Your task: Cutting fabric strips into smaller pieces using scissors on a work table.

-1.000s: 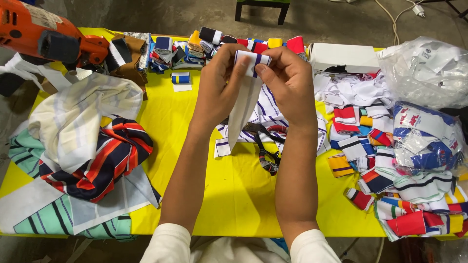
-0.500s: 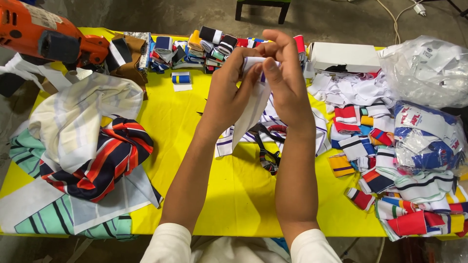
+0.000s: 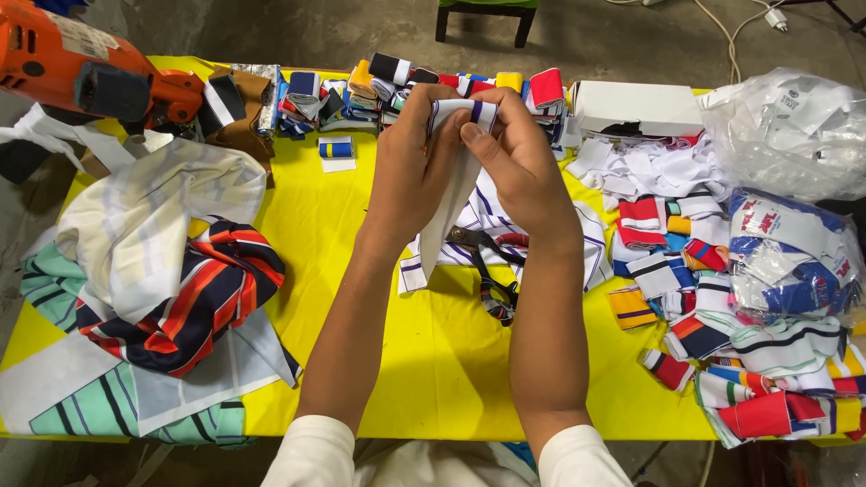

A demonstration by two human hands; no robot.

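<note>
White knitted rib strip with a navy stripe [image 3: 456,171] is held up at centre frame, above the yellow table [image 3: 361,271], its top end being rolled or folded while the tail hangs down between the forearms. Left hand [image 3: 410,167] is closed round the strip's left side, fingers curled tight on the cloth; right hand [image 3: 514,158] is pinched on the folded top, thumb pressed on the stripe. Black-handled scissors [image 3: 487,271] are seen lying directly below on a white striped fabric panel [image 3: 532,234]. A row of folded coloured rib pieces [image 3: 379,86] is lined along the top edge; an orange power tool [image 3: 81,72] sits upper left; a heap of striped fabric [image 3: 180,289] is at left; loose coloured rib trims [image 3: 722,343] and clear plastic bags [image 3: 785,135] are at right. Risk judged: the fold could be lost if the thumb pinch slackens, and the hanging tail could be snagged on the scissors below.
</note>
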